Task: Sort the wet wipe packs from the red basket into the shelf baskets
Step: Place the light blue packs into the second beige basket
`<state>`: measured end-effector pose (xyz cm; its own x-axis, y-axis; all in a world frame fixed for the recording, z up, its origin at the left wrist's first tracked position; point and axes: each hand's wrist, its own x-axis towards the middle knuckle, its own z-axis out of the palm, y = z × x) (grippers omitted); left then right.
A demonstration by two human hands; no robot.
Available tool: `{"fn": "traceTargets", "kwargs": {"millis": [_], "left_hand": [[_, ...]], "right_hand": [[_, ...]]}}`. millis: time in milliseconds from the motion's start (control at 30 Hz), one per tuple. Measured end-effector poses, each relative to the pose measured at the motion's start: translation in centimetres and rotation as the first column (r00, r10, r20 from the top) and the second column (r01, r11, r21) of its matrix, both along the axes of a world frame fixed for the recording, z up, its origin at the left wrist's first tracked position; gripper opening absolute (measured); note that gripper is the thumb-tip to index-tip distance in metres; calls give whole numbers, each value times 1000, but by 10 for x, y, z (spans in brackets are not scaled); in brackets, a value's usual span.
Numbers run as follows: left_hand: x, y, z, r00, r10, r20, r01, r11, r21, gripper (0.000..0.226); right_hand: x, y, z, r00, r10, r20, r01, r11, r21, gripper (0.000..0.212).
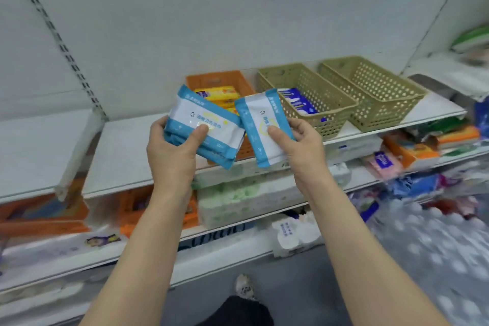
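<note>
Both hands hold blue-and-white wet wipe packs up in front of the shelf baskets.

Left hand (pixel 172 151) grips a small stack of soft glossy packs (pixel 205 124), thumb pressed on top; right hand (pixel 299 145) pinches a single flat pack (pixel 260 127), tilted, its edge touching the stack. Behind, on the white shelf (pixel 127 151): orange slatted plastic basket (pixel 219 81) with yellow packs (pixel 218 94), then two tan perforated baskets, the nearer (pixel 312 87) holding a dark blue pack (pixel 297 100), the far one (pixel 375 87) beside it. Lower shelves blurred.
</note>
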<state>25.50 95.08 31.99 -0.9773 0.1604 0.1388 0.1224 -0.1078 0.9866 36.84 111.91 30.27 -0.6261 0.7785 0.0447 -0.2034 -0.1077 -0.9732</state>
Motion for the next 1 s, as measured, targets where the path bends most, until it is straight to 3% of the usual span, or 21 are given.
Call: {"fn": "traceTargets", "kwargs": {"millis": [133, 333, 600, 733, 900, 1000], "left_hand": [[-12, 80, 6, 998, -60, -1, 60, 996, 59, 40], [-35, 191, 18, 994, -104, 46, 96, 985, 141, 44], [-32, 298, 12, 983, -160, 87, 151, 983, 100, 37], [-21, 341, 11, 985, -134, 106, 126, 989, 82, 45], [-5, 389, 10, 992, -32, 123, 19, 994, 106, 48], [4, 419, 12, 989, 16, 149, -34, 993, 116, 52]], "right_hand": [[3, 78, 17, 996, -92, 20, 91, 994, 56, 30], [-10, 191, 48, 988, -115, 100, 100, 984, 146, 33], [-4, 297, 56, 982, -167, 87, 152, 975, 159, 16], [10, 361, 48, 968, -187, 165, 158, 972, 171, 27], [21, 439, 47, 953, -64, 295, -11, 969, 247, 22], [12, 486, 43, 861, 1, 508, -229, 893, 387, 13]]}}
